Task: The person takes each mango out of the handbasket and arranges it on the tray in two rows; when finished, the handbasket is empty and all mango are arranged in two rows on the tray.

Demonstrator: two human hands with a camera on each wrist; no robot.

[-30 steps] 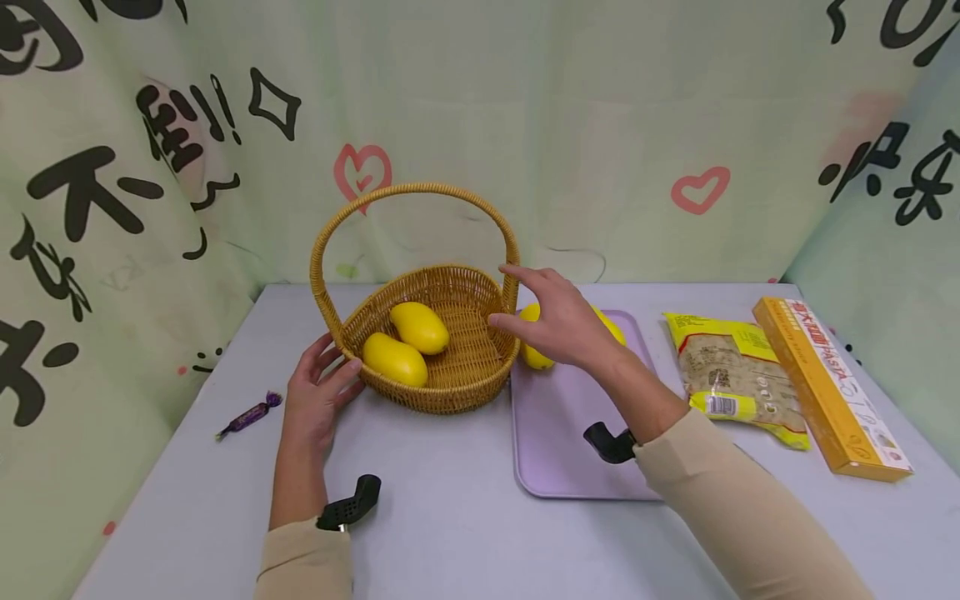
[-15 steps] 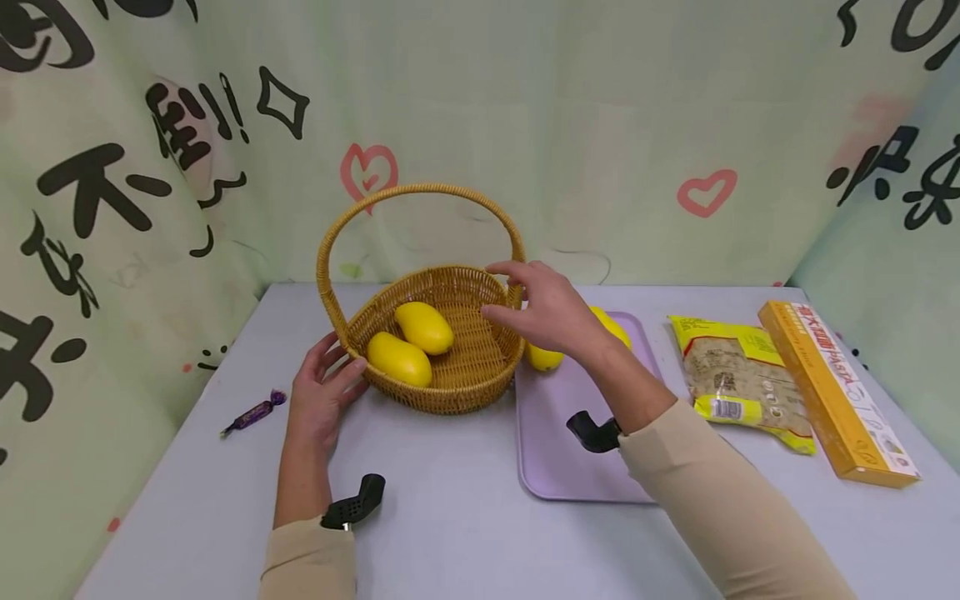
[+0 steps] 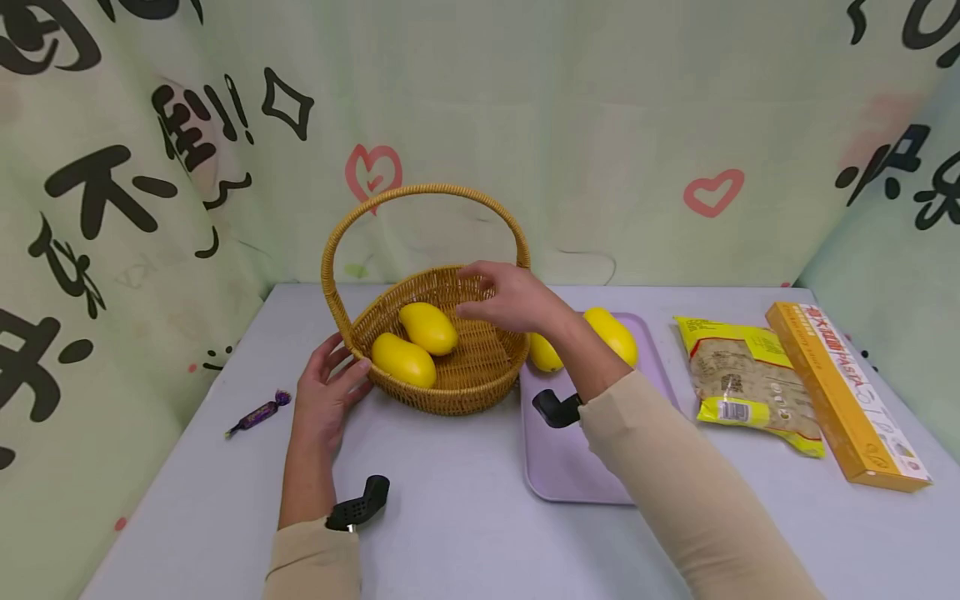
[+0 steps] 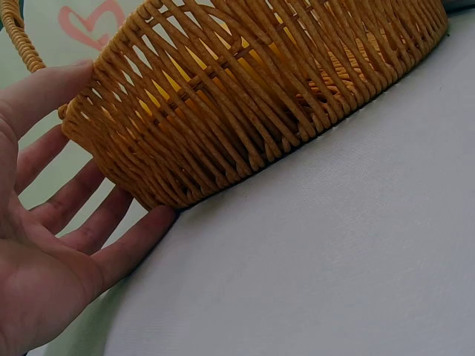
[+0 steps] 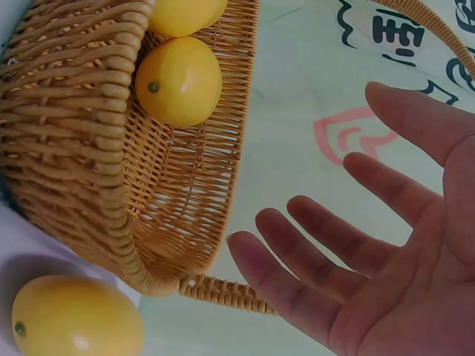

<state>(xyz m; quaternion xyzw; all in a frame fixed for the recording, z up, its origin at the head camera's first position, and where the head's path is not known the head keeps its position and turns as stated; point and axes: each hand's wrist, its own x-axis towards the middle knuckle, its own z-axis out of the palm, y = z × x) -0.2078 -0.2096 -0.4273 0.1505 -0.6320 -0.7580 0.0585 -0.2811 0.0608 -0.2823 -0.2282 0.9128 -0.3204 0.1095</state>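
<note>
L hand (image 3: 327, 396) touches basket (image 3: 483, 358), fingers spread; R hand (image 3: 513, 298), empty, fingers apart, is above it. Prob. reach-in step; next needs grip on yellow fruit (image 3: 428, 327) nr R fingertips.

Two fruits (image 3: 427, 328) in basket (image 3: 480, 360); candy (image 3: 258, 413) left; more fruits (image 3: 613, 335) on tray (image 3: 558, 471), right; bag (image 3: 750, 383), then box (image 3: 847, 396) farther right.
</note>
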